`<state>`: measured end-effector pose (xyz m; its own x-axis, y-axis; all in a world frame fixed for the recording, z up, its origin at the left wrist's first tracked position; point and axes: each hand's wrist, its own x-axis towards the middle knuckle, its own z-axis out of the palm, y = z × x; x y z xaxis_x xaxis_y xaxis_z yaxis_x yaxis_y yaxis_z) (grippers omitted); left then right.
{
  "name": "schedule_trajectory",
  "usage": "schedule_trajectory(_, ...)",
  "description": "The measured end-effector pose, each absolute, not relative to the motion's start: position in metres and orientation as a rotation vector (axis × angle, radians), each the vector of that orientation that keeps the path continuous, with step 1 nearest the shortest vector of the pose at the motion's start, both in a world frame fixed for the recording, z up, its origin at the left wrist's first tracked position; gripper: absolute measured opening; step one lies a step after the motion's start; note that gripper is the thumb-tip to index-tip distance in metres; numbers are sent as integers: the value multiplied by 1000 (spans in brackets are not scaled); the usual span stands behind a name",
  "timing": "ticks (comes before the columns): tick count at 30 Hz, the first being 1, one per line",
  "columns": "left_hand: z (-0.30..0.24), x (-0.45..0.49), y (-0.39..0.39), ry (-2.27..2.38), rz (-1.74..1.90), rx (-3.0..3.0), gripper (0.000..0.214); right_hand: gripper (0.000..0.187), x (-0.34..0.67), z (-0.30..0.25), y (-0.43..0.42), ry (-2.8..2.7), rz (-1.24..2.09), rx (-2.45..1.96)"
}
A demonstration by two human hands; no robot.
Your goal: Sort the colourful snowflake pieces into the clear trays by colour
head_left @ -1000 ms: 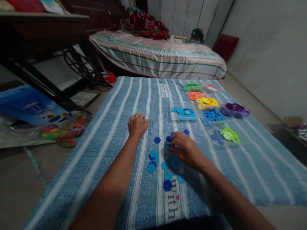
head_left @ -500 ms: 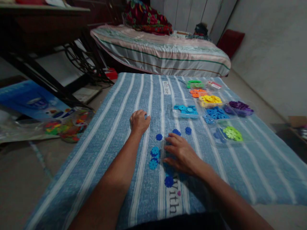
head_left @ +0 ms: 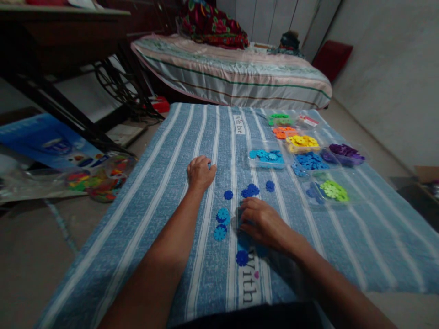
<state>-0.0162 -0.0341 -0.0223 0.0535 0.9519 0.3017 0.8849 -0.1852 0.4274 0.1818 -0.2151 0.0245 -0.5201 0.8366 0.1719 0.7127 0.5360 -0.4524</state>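
My left hand (head_left: pixel 200 172) rests curled on the striped blue cloth (head_left: pixel 164 192), with a bit of blue showing between its fingertips. My right hand (head_left: pixel 262 222) lies palm down, fingers bent, over loose blue snowflake discs near the cloth's middle. Light blue discs (head_left: pixel 221 223) lie just left of it, dark blue discs (head_left: pixel 251 190) just beyond it, and one dark blue disc (head_left: pixel 242 258) sits by the printed word below it. What the right fingers grip is hidden.
Clear trays at the cloth's right hold sorted discs: light blue (head_left: pixel 266 156), dark blue (head_left: pixel 309 161), yellow (head_left: pixel 302 142), orange (head_left: pixel 283 132), green (head_left: pixel 279 120), purple (head_left: pixel 345 153), lime (head_left: pixel 332 190). A bag of mixed discs (head_left: pixel 99 178) lies on the floor left. A bed (head_left: pixel 233 75) stands behind.
My right hand has drawn back toward me over the loose discs, uncovering dark blue ones beyond it. My left hand has stayed in place.
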Motion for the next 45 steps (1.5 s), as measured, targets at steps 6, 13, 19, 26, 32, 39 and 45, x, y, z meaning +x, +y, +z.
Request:
schedule_trajectory(6, -21, -16, -35, 1914, 777, 2222, 25, 10, 230, 55, -158, -1877, -111, -1390)
schedule_trajectory(13, -23, -15, -34, 1943, 794, 2195, 22, 13, 204, 37, -166, -1966, 14, -1331)
schedule_trajectory(19, -23, -15, -35, 1932, 775, 2208, 25, 12, 135, 3, -198, -2358, 265, -1311)
schedule_trajectory(26, -22, -15, -36, 1921, 786, 2202, 21, 10, 129, -4, -201, -2381, 304, -1428)
schedule_trajectory(32, -22, -15, -36, 1924, 786, 2199, 20, 16, 133, -8, -204, -2301, 292, -1335)
schedule_trajectory(39, -23, -15, -36, 1926, 782, 2211, 22, 25, 183, 24, -161, -2109, 53, -1305)
schedule_trajectory(45, -26, -16, -34, 1938, 797, 2213, 21, 17, 215, 50, -135, -1704, -361, -1469)
